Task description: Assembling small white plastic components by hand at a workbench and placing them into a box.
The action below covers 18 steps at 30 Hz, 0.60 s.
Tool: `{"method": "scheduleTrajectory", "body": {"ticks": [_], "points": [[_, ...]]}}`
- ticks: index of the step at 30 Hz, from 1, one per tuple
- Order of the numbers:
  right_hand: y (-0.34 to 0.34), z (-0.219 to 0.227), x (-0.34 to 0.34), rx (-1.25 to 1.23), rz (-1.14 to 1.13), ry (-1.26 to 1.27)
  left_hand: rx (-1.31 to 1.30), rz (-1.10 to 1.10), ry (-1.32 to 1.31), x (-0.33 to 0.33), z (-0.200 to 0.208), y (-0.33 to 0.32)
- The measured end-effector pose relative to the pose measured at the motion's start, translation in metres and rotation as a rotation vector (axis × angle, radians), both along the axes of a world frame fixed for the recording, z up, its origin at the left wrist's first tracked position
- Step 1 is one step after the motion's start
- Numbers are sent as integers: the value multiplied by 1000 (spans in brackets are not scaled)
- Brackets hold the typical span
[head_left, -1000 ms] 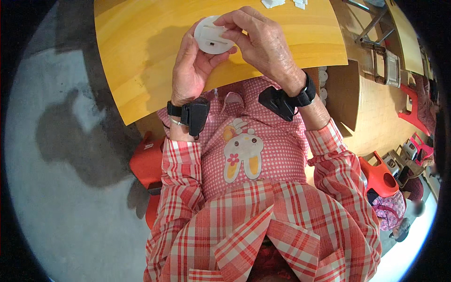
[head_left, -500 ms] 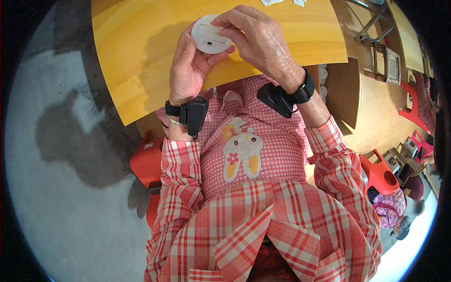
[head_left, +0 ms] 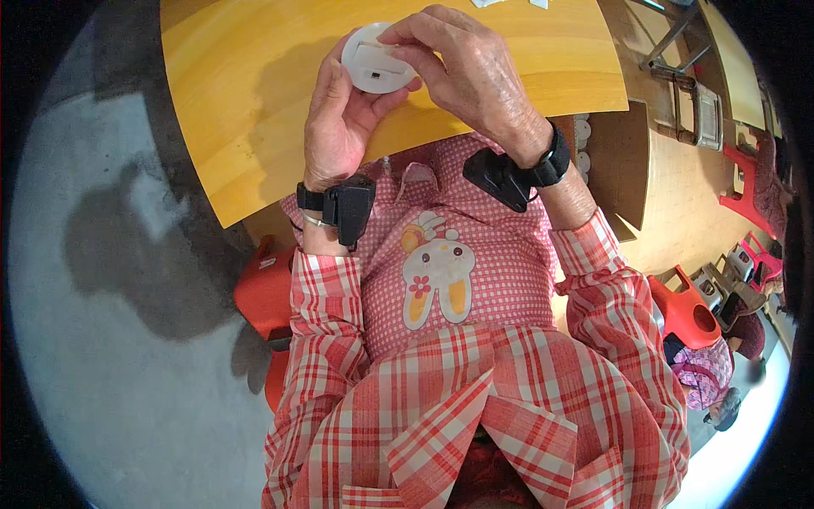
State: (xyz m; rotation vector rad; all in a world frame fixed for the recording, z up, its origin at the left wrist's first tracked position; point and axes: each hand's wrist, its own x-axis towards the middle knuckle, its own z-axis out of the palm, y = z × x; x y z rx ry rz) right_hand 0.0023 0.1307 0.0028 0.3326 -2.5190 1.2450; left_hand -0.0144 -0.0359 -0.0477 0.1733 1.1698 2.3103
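Observation:
Over the near part of the table, my left hand [head_left: 339, 119] cups a white round plastic device [head_left: 369, 75] from below and the left, fingers closed round its rim. The device's upper face has a rectangular panel or recess and a small dark slot, perhaps a switch. Thumb and forefinger of my right hand [head_left: 466, 72] come together on the far right part of that face, by the rectangle's edge. Whatever lies between those two fingertips is hidden or too small to make out.
The yellow wooden table [head_left: 246, 110] spans the top. Bits of white paper [head_left: 487, 2] lie at its far edge. An open cardboard box [head_left: 619, 170] with white round pieces stands below at right. Red stools [head_left: 263, 293] flank me; seated people [head_left: 708, 373] are at far right.
The device and both hands have shifted very slightly left and away from me. The outline of the rectangle on its face shows more clearly; the grip looks the same.

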Motion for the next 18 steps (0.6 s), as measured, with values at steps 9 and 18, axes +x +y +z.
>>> {"method": "scheduleTrajectory", "body": {"ticks": [9,18], "points": [[-2,0,0,9,-23,31,2,12,5,0,-1,0],[-4,-7,3,-31,-53,0,3,12,-8,0,1,1]]}}
